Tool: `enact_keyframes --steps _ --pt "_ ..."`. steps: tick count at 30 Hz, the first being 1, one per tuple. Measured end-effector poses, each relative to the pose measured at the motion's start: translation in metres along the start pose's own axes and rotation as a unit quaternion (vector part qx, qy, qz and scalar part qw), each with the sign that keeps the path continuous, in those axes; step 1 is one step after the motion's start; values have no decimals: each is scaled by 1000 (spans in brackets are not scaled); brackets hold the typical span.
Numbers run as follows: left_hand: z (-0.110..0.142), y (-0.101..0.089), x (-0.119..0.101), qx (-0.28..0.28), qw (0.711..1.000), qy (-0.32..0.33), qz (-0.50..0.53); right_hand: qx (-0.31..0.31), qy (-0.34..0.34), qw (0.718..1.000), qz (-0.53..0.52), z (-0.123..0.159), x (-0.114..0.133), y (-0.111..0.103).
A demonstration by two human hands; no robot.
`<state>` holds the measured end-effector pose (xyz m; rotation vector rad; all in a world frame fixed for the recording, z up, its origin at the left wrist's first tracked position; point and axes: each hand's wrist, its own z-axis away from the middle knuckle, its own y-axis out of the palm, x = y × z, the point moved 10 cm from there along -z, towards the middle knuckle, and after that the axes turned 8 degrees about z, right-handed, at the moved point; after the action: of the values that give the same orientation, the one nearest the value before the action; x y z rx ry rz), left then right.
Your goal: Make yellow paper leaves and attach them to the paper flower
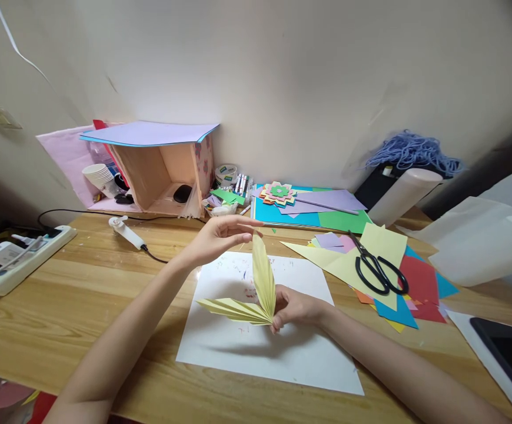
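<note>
A pale yellow paper folded in pleats [262, 274] spreads into two leaf-shaped wings, one upright and one pointing left. My right hand [298, 305] is closed on its base, where the pleats come together. At the top, my left hand [225, 235] has the tip of the upright wing between thumb and fingers. Beneath the folded paper lies a white sheet [300, 365] with small coloured marks, flat on the wooden table [150, 365].
Black-handled scissors [377, 268] lie on coloured paper scraps [419, 282] at right. Behind are a layered paper flower [278, 191], an open box [154, 176] and a white glue gun [127, 234] with a cord. A power strip [26, 265] stands left, a dark tablet-like device [509, 347] right.
</note>
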<state>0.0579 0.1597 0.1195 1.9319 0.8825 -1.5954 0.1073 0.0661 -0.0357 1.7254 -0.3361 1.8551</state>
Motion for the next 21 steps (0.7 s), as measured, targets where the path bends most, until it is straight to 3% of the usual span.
enact_keyframes --steps 7,16,21 --pt "-1 -3 5 -9 1000 -7 -4 37 7 999 13 0 -4 6" --pt "-2 -15 13 -55 998 -10 30 39 10 999 13 0 -5 6" --pt "-3 -13 17 -48 997 -9 54 36 8 999 2 1 -5 5"
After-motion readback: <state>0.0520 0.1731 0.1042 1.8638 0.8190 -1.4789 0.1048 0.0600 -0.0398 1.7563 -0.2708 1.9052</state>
